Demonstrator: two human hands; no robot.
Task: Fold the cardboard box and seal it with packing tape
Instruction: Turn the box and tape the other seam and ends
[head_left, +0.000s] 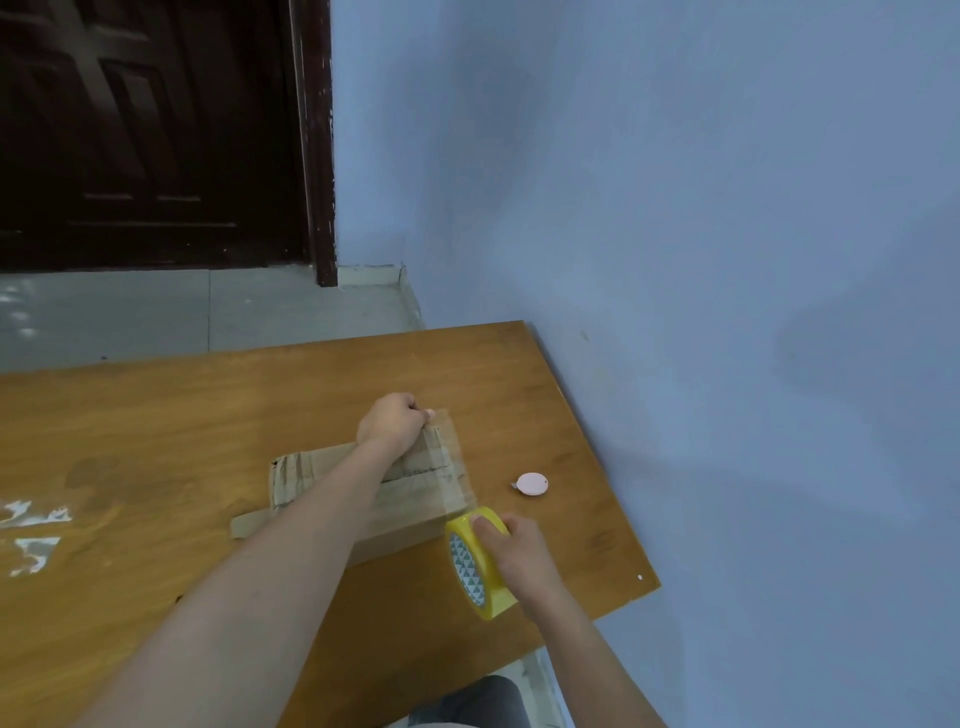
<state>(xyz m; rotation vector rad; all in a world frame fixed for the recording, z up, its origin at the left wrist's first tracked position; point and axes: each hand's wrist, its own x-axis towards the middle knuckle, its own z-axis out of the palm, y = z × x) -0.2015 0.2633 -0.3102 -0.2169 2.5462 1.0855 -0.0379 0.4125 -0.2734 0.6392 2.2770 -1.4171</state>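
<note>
1. Your left hand (390, 421) is at the far edge of the cardboard box (332, 486), fingers curled tight and pinching the free end of the clear tape strip (451, 457) against the box's far right corner.
2. Your right hand (511, 553) holds the yellow tape roll (475, 564), fingers wrapped over its outer rim and thumb on top; the roll stands on edge, its patterned inner core facing left.
3. The strip runs taut from your left hand, along the box's right end, to the roll at the box's near right corner.
4. The box lies flattened on the wooden table (156, 426), towards the table's right half and about midway between its far and near edges. Your left forearm crosses over it. A loose flap (249, 524) sticks out at its near left corner.
5. A small round pink object (531, 484) sits on the table just right of the box, near the right edge; what it is cannot be told.
6. White scraps or residue (31, 535) mark the table near its left edge.
7. The table's right edge meets a blue wall (675, 208); a dark wooden door (145, 130) stands beyond the far edge, past a tiled floor (156, 312).
</note>
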